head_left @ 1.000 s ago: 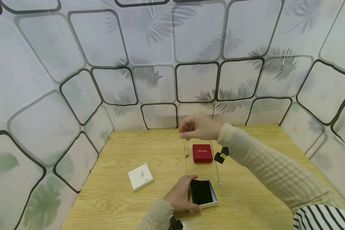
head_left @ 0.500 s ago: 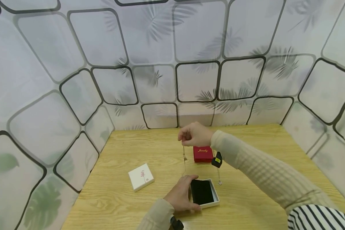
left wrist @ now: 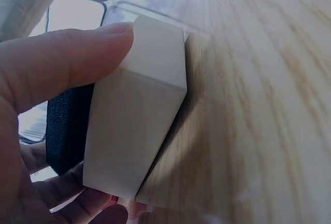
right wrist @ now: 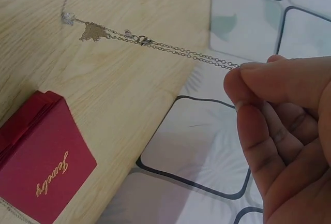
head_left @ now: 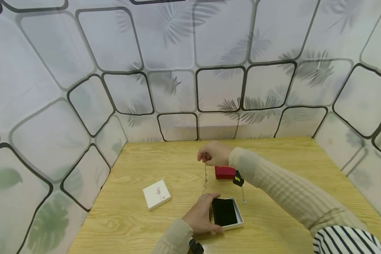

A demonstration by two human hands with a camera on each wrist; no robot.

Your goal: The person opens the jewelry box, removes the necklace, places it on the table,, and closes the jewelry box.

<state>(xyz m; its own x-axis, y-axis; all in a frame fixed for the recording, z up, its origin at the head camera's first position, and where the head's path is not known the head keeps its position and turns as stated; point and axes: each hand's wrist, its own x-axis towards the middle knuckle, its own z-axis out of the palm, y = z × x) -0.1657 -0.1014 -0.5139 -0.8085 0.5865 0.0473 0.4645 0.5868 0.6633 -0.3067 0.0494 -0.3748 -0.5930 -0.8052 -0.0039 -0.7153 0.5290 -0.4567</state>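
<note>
My right hand [head_left: 214, 154] pinches a thin necklace [head_left: 205, 178] between thumb and index finger. Its chain hangs down doubled, and in the right wrist view a clasp, a flat leaf-like charm [right wrist: 94, 31] and a small clear stone [right wrist: 68, 18] show along it. The lower end trails toward the table behind my left hand [head_left: 203, 217]. That hand grips the left side of a white box base [head_left: 239, 213], thumb at the near side and fingers at the far side. A black foam pad [head_left: 224, 212] sits in the base, tilted up on its left in the left wrist view.
Behind the base stands a red jewelry box [head_left: 224, 173], partly covered by my right hand and sleeve. A second necklace [head_left: 243, 197] lies to its right. The white lid [head_left: 157, 194] with a pink flower lies on the left. A patterned curtain [head_left: 177, 91] surrounds the wooden table [head_left: 120, 218].
My right hand has come down a little with the necklace, so the chain's end hangs lower and gathers. It now covers the red box's top. The left hand stays on the base.
</note>
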